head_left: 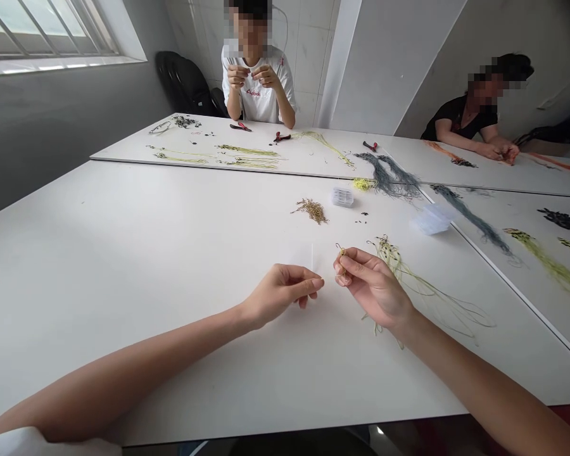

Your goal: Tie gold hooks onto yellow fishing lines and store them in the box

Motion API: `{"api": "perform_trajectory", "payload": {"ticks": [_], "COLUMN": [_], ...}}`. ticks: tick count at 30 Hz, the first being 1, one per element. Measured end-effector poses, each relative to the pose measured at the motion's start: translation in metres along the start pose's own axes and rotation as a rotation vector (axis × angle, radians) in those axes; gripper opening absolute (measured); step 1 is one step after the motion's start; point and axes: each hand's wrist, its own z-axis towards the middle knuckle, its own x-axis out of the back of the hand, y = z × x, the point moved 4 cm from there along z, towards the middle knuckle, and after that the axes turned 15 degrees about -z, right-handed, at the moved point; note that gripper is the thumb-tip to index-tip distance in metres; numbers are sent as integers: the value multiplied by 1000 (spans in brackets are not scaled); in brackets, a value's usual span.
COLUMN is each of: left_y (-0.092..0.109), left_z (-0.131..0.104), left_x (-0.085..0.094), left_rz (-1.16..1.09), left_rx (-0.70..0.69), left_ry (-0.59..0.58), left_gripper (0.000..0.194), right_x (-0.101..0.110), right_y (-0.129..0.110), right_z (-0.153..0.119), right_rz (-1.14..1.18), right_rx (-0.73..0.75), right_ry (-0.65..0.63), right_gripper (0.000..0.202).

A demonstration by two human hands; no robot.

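Above the white table (137,278), my left hand (294,285) is closed in a pinch; a thin end of yellow cord seems to show at its fingertips. My right hand (370,278) pinches a small dark hook (339,247) with yellow cord looped below it. A short gap separates the fingertips of the two hands. Beside and partly behind my right hand lies a bundle of yellow-green cords (420,282) with dark hooks at the upper end. Beyond my hands is a pile of small gold-coloured pieces (312,210).
A clear small box (342,197) and a stack of clear plastic (431,218) stand farther back. Grey cord bundles (387,174) lie by the table seam. Two people sit across, near red-handled pliers (282,137), more yellow cords (249,152) and orange cords (444,152).
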Motion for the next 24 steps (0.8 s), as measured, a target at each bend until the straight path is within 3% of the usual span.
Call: {"api": "perform_trajectory", "payload": {"ticks": [5,12,24], "left_y": [17,24,20], "left_z": [2,-5,-7], "left_x": [8,-2,-4], "left_rz": [105,240,269], "left_rx": [-116,-288,-351], "left_ry": [56,25,23], "left_gripper": [28,25,21], "right_x": [-4,-13,-18], "right_y": [1,5,4], "right_z": [-1,-5,-7], "right_rz": [-10,-123,-197], "right_rx": [-65,-110,-90], "right_ry": [-112,-197,-222], "right_gripper": [8,8,8]}}
